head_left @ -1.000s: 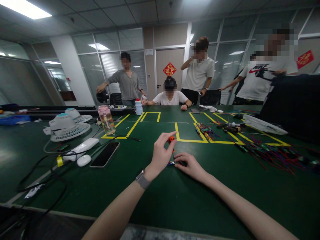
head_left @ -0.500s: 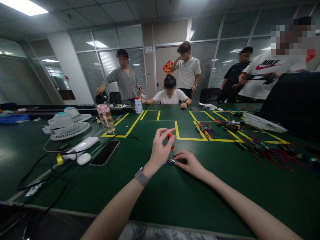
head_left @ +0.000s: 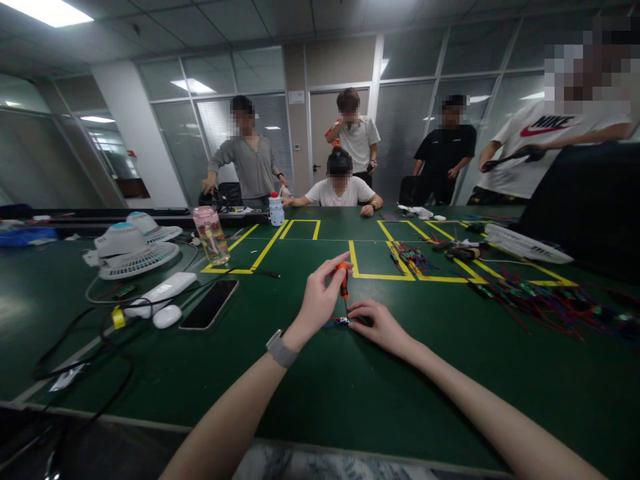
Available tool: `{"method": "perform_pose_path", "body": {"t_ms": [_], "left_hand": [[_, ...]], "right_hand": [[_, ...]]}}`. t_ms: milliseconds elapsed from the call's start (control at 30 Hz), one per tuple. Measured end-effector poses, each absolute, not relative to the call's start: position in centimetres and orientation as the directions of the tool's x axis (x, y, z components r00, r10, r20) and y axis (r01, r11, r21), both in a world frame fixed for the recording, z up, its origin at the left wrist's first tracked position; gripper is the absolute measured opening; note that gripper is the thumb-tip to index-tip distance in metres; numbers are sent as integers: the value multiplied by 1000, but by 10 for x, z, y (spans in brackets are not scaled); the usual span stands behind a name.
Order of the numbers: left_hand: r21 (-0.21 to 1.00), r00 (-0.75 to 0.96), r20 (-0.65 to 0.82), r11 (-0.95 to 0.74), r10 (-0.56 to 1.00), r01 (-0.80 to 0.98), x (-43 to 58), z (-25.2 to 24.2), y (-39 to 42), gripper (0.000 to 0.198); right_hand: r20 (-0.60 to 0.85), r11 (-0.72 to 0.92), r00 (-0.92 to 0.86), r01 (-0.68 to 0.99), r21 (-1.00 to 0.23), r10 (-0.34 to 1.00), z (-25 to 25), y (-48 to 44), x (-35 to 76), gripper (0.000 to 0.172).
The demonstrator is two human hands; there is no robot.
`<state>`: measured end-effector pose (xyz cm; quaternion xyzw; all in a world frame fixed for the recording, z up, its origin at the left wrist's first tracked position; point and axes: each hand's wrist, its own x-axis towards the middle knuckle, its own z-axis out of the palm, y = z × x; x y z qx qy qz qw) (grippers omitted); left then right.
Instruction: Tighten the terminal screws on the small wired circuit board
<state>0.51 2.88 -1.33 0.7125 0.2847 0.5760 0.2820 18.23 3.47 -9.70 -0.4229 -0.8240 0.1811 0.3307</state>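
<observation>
My left hand [head_left: 321, 291] is closed around the top of an orange-and-black screwdriver [head_left: 345, 287], pinching its handle between thumb and fingers. The screwdriver stands nearly upright, its thin shaft pointing down at a small circuit board [head_left: 343, 321] with a white part and thin wires. The board lies on the green table top [head_left: 310, 393]. My right hand [head_left: 376, 324] rests on the table just right of the board, its thumb and fingertips closed at the board's right edge. Exactly where the screwdriver tip meets the board is too small to tell.
To the left lie a phone [head_left: 210, 305], a white mouse [head_left: 167, 317], a white power strip [head_left: 163, 293], cables and fans [head_left: 135, 250]. A pink-lidded bottle [head_left: 213, 237] stands behind them. Wired boards [head_left: 545, 300] and a keyboard [head_left: 527, 244] are at right. Several people are across the table.
My left hand has shifted slightly left on the screwdriver, showing more of its handle. My right hand stays at the board. Across the table, two standing people have moved left.
</observation>
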Motion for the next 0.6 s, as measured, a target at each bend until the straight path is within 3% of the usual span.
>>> {"method": "perform_pose_path", "body": {"t_ms": [133, 333, 467, 600], "left_hand": [[647, 63, 727, -712, 684, 273, 5, -13, 28, 23], [684, 176, 695, -717, 697, 134, 5, -13, 28, 30], [596, 63, 755, -723, 653, 350, 6, -14, 26, 22], [690, 169, 686, -706, 708, 158, 7, -14, 27, 36]], "right_hand": [[390, 573, -420, 582, -577, 820, -96, 34, 182, 15], [400, 582, -423, 570, -580, 813, -97, 35, 183, 14], [397, 581, -424, 579, -573, 814, -98, 36, 183, 14], [394, 581, -427, 586, -565, 814, -99, 37, 183, 14]]}}
